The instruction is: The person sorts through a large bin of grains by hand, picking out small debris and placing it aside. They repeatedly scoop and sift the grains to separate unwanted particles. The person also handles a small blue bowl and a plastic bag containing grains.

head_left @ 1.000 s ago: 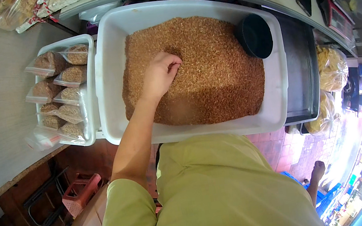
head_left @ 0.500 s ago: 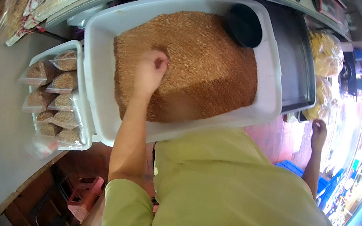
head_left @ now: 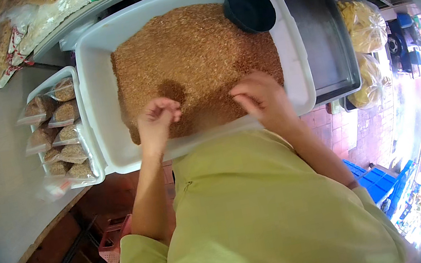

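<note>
Standing beside the big white tub (head_left: pixel 104 93), I see it filled nearly wall to wall with brown grain (head_left: pixel 192 56), heaped higher toward the middle. Both hands work over the tub's near edge. The left hand (head_left: pixel 157 121) has its fingertips bunched together above the grain, pinched as if on a small amount, though I cannot tell whether any grain sits between them. The right hand (head_left: pixel 260 98) is curled with fingers bent inward, low over the grain by the tub's near right part; whether it grips anything I cannot tell either.

A black bowl (head_left: pixel 249 9) rests on the grain in the tub's far right corner. Just to the left of the tub, touching its wall, a smaller white tray (head_left: pixel 95 167) holds a row of clear bags of the same grain (head_left: pixel 63 134). To the right of the tub lies a metal tray (head_left: pixel 326 39), and beyond that a clear bag of yellow snacks (head_left: pixel 365 22).

In my judgement the grain is loose, dry and light, and will run through parted fingers; a cupped palm or the bowl would carry more than a pinch. The tub itself, so full, looks heavy and is best taken by its rim with both hands.
</note>
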`<state>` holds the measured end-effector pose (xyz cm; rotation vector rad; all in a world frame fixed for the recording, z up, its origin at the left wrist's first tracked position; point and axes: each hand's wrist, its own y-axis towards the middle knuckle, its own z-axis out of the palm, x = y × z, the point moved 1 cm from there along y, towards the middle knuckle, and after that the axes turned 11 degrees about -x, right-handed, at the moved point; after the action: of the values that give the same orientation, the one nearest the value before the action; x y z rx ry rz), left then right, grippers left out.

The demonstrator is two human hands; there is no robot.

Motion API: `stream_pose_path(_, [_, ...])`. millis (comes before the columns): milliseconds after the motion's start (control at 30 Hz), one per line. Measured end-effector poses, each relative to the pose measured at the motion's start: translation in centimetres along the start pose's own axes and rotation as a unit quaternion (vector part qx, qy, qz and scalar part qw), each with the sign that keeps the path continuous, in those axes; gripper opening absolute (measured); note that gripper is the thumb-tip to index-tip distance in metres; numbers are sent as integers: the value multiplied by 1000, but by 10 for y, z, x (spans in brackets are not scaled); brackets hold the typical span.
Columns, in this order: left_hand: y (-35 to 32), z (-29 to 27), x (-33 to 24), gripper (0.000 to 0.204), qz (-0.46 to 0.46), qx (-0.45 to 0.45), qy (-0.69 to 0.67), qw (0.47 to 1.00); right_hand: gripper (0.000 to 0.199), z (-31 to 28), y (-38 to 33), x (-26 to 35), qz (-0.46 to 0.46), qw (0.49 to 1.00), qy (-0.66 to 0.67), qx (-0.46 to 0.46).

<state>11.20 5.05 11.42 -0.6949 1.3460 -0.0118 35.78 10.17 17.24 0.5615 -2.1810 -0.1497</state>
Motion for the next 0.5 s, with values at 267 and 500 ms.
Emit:
stream_pose_path(267, [-20,7,-39,10,146,23,25,989,12,35,56,40,-186,980,21,68])
stream_pose_path(500, [-20,23,-81,23,283,-13,90,955,9,30,90,66,-255,966,-9,46])
